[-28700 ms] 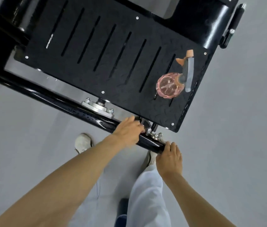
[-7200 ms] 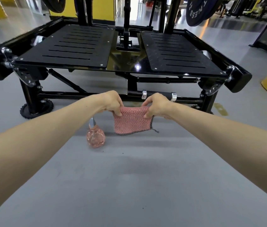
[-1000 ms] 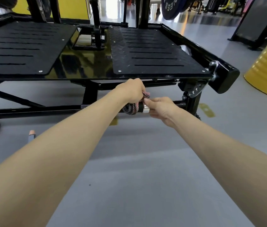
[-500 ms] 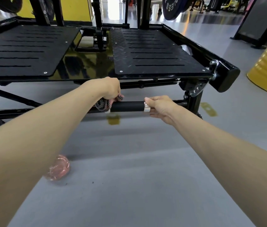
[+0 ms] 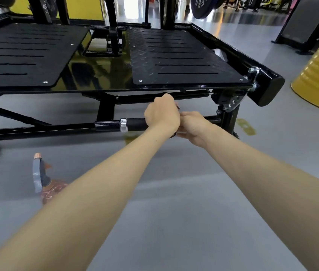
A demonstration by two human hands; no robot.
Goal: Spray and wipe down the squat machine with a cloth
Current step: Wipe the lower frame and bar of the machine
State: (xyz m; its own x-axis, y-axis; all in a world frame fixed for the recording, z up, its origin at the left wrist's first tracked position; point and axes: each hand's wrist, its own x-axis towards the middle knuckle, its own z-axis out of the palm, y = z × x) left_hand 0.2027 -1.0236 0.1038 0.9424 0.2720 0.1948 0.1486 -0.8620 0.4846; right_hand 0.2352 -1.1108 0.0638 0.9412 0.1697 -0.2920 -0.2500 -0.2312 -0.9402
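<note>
left hand clenched round cloth, mostly hidden, on the low grip bar of the squat machine | right hand grips the bar right beside it | spray bottle on floor near left forearm | risk imo: hands crowd, cloth bunches, skips patches; elbow tips bottle

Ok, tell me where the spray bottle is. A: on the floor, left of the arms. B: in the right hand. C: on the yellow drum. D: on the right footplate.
A: the bottle stands on the floor by the left forearm, while the left hand holds the cloth on the bar and the right hand grips the bar.
</note>
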